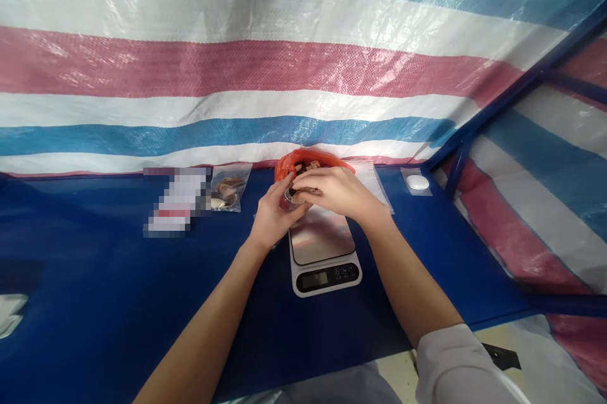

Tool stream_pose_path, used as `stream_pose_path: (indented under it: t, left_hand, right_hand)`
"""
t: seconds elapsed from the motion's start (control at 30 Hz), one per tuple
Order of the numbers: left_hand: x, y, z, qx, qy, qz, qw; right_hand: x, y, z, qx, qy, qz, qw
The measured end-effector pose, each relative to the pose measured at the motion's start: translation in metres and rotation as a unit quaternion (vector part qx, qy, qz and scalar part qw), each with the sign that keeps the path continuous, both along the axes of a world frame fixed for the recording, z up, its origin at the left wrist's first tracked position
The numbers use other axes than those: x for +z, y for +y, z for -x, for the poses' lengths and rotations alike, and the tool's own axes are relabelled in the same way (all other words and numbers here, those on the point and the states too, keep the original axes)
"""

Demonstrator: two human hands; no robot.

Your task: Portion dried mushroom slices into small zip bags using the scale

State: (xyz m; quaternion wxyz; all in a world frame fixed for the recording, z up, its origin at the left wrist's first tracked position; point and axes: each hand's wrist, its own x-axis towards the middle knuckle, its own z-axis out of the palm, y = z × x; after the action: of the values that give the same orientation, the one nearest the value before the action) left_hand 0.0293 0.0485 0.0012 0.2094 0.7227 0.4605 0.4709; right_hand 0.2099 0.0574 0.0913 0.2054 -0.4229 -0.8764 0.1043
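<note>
Over the back of a white digital kitchen scale [327,268], my two hands meet. My left hand [275,211] is closed around something small and clear with a round rim [287,196]; whether it is a cup or a bag I cannot tell. My right hand [334,189] reaches across from the right, its fingers bent over that rim and pinching brown dried pieces [308,190]. Just behind the hands stands an orange-red plastic bag [296,156], its mouth spread, with more dark and tan dried pieces [308,167] inside. The scale's metal plate [322,236] is partly covered by my hands.
On the blue tabletop [118,303], a clear zip bag of dried slices [225,194] lies left of the hands, beside a blurred-out sheet [177,202]. A small bag with a white oval object [417,183] lies at the right. Striped tarp [237,69] hangs behind.
</note>
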Motion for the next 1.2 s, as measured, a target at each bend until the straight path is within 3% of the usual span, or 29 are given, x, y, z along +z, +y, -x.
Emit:
stream_pose_path:
  t: [0.1, 0.2, 0.43, 0.73, 1.2]
  left_hand:
    - [0.000, 0.000, 0.000, -0.002, -0.009, 0.006, 1.000]
    - [0.000, -0.001, 0.000, -0.006, -0.009, -0.003, 1.000]
    - [0.000, -0.003, -0.001, -0.015, 0.013, -0.020, 1.000]
    - [-0.002, -0.003, 0.001, -0.015, 0.021, -0.006, 1.000]
    - [-0.007, 0.000, 0.001, -0.025, 0.004, -0.020, 0.999]
  right_hand:
    - [-0.001, 0.004, -0.009, 0.038, 0.080, 0.047, 0.995]
    - [-0.005, 0.010, -0.016, 0.006, 0.145, 0.081, 0.986]
    - [-0.015, 0.017, -0.016, -0.007, 0.175, 0.156, 0.972]
    - [-0.015, 0.018, -0.019, -0.009, 0.337, 0.274, 0.901]
    - [-0.023, 0.022, -0.012, 0.000, 0.379, 0.286, 0.880]
